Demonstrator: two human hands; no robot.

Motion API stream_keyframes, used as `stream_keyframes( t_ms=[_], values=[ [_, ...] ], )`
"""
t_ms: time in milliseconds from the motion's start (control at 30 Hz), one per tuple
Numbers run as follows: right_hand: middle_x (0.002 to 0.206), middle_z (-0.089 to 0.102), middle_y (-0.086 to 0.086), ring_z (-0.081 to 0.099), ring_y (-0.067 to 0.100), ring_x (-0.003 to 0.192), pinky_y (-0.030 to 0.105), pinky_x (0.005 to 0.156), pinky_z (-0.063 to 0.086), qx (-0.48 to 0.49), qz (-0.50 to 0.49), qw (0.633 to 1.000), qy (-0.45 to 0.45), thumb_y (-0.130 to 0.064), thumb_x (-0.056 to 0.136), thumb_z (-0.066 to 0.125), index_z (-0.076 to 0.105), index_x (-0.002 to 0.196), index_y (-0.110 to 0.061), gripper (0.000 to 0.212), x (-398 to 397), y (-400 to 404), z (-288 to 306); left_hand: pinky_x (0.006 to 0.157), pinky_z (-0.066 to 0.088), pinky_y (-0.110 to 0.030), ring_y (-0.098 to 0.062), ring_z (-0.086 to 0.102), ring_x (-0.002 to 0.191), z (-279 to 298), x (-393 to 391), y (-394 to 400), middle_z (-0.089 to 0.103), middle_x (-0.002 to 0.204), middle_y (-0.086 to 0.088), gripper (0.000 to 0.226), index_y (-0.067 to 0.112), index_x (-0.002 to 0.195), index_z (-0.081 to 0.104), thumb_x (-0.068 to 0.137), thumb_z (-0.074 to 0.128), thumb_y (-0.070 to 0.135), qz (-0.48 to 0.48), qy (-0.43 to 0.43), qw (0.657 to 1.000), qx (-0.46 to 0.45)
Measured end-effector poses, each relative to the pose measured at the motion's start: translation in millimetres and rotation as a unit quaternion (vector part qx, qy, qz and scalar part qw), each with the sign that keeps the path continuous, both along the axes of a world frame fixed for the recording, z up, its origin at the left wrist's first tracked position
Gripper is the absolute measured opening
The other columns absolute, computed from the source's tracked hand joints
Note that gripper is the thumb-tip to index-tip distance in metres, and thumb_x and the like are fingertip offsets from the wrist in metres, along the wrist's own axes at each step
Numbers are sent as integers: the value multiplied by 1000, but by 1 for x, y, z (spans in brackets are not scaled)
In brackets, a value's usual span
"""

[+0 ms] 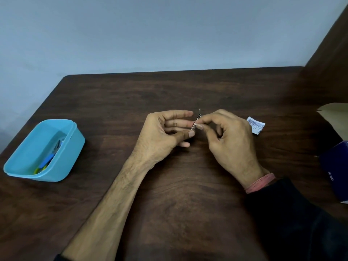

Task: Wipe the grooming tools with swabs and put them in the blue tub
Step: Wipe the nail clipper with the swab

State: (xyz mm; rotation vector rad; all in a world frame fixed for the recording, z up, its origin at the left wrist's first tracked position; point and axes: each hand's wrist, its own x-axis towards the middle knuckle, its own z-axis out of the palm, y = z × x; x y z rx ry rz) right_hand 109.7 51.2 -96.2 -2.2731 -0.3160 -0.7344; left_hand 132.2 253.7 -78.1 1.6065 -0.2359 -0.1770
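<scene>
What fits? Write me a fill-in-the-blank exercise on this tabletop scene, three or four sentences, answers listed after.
1. The blue tub stands on the person's ____ side of the table.
2. The small metal tool is held between ____ hands.
3. The printed white packet lies beside the ____ hand.
4. The left hand pinches the tool, and a red band circles the ____ wrist.

Missing words: left; both; right; right
</scene>
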Motion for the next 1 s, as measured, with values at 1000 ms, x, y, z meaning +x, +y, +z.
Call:
stream_keyframes(
  t_ms=[1000],
  values=[
    [103, 66, -12, 53, -14, 82, 8, 76, 37, 0, 51, 999, -4, -1, 101, 74, 76, 106, -15, 15, -7, 3, 10, 60, 67, -34, -13, 82, 100, -10, 1, -4, 81, 105, 3, 13, 21, 106, 82, 96, 87, 14, 37, -78, 991, 103]
  ],
)
